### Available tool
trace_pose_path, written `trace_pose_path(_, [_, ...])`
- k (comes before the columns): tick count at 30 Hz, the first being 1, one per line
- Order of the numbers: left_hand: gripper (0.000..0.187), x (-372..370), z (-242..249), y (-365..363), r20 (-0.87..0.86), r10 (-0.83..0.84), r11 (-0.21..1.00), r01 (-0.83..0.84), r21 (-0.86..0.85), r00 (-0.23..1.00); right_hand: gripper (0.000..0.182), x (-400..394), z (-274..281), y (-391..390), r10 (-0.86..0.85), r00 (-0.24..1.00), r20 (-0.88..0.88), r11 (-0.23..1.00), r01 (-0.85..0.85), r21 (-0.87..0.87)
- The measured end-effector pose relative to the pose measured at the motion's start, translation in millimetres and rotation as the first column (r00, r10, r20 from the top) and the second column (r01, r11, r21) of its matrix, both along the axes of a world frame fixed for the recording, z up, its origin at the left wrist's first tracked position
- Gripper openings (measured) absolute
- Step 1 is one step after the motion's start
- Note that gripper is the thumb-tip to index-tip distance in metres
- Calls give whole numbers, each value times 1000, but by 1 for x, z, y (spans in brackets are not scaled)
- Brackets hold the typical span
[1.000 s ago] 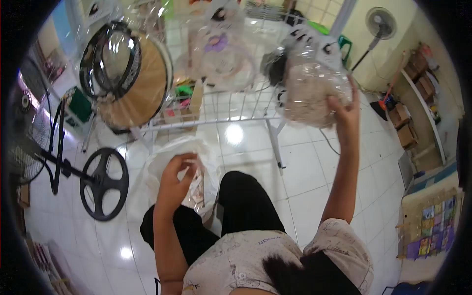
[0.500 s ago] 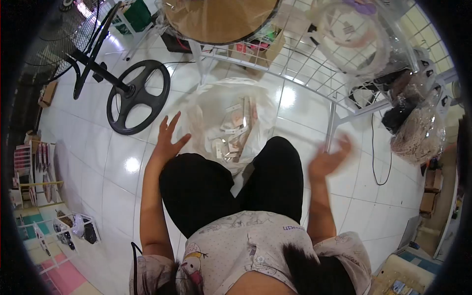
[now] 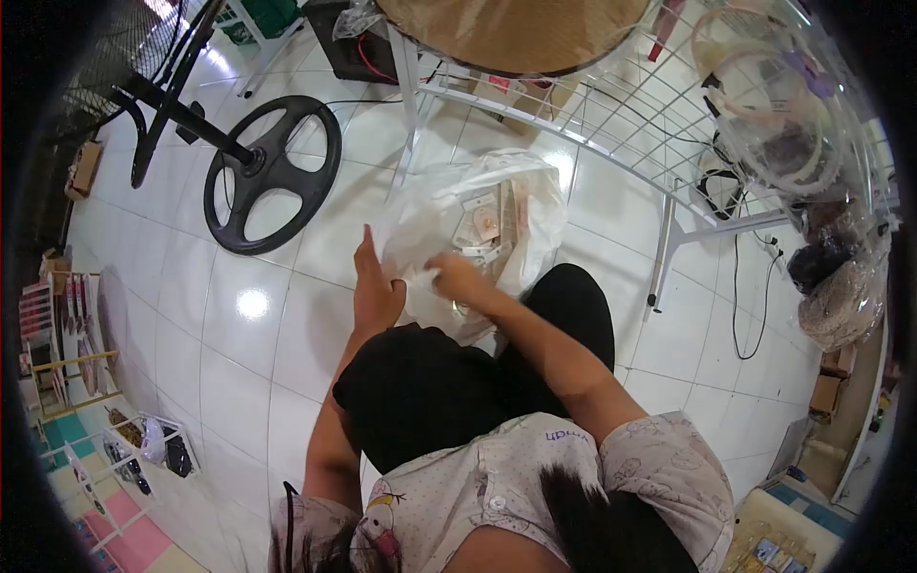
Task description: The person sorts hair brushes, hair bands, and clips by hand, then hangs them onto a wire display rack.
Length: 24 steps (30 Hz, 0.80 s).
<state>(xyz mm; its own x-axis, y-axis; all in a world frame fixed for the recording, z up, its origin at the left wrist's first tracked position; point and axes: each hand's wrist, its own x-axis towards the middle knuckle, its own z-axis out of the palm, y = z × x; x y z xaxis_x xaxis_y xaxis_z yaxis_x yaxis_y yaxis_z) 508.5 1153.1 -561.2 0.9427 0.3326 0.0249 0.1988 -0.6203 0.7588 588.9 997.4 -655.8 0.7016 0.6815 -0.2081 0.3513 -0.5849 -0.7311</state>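
Note:
A white translucent plastic bag [image 3: 542, 205] stands on the floor in front of my knees, its top spread wide. Inside lie several small packaged items [image 3: 485, 222] on pale cards. My left hand [image 3: 377, 291] is at the bag's left edge, fingers apart, with nothing seen in it. Over the near left part of the bag's mouth is my right hand [image 3: 458, 280], its fingers bent and blurred; whether they pinch the plastic is unclear.
A fan's round black base [image 3: 272, 175] stands on the left. White wire rack [image 3: 611, 143] at upper right bears a brown round board [image 3: 516, 29] and bagged headbands [image 3: 774, 115]. Cables [image 3: 735, 296] trail on the tiles at right.
My right hand has swung in from the right to the bag. My left hand has moved right and slightly down to the bag's edge. The view has shifted a little.

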Motion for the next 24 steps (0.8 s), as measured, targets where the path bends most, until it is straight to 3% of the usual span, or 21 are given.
trace_pose_path(3, [91,-3,6,5,28,84,976,-76,-206,996,28,57,-19,-19,-223,873,433,972,230,38])
trace_pose_path(5, [90,-1,15,6,34,93,959,-81,-270,995,29,83,-15,-23,-297,806,513,845,472,-251])
trace_pose_path(11, [85,1,19,3,122,-5,956,41,-292,993,51,77,2,-19,-106,873,475,657,421,-626])
trace_pose_path(14, [81,2,18,2,151,-14,931,68,-359,988,63,71,-24,-11,-13,802,597,655,458,-601])
trace_pose_path(17, [81,3,16,1,154,-8,928,64,-368,988,71,72,-38,5,7,872,489,696,347,-629])
trace_pose_path(20, [81,5,14,2,170,10,926,55,-374,985,73,66,2,24,-173,980,103,826,201,-526])
trace_pose_path(23, [80,4,10,3,176,28,921,43,-387,984,76,72,-14,14,-426,816,390,780,550,-300])
trace_pose_path(24, [80,3,10,3,179,34,919,40,-392,983,77,77,-22,6,-444,779,442,735,599,-318])
